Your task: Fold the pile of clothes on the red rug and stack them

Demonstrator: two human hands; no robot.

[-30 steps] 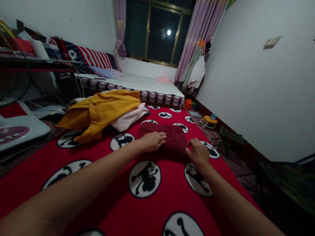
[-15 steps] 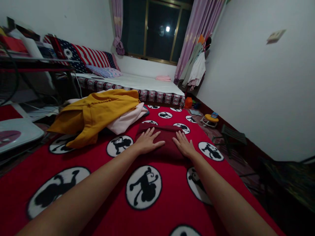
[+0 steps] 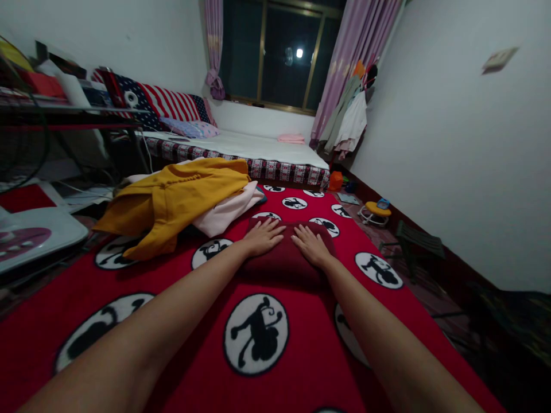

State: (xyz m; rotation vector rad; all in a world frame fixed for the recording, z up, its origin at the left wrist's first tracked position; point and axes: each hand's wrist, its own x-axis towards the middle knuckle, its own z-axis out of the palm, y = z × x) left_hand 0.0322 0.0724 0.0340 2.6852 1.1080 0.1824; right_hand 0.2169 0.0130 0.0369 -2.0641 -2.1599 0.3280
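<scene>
A dark red folded cloth (image 3: pixel 284 268), probably a garment, lies flat on a bright red blanket (image 3: pixel 193 344) printed with black monkey figures in white circles. My left hand (image 3: pixel 263 237) rests palm down on the left part of the cloth, fingers stretched out. On its right part lies my right hand (image 3: pixel 310 244), also flat with fingers extended. Neither hand grips anything. To the left of the cloth is a heap of clothes, with a mustard yellow garment (image 3: pixel 176 192) on top and a pale pink garment (image 3: pixel 230 209) partly under it.
Behind the blanket stands a low bed (image 3: pixel 253 148) below a window. A cluttered desk (image 3: pixel 64 120) is at the left, with a white panel (image 3: pixel 51 241) in front. Along the right wall stand a yellow-topped stool (image 3: pixel 376 209) and a dark folding stool (image 3: pixel 417 241). Clothes (image 3: pixel 350 123) hang by the curtain.
My right hand has slid left across the cloth, closer to my left hand. My left hand stays flat on it. The whole view has shifted slightly.
</scene>
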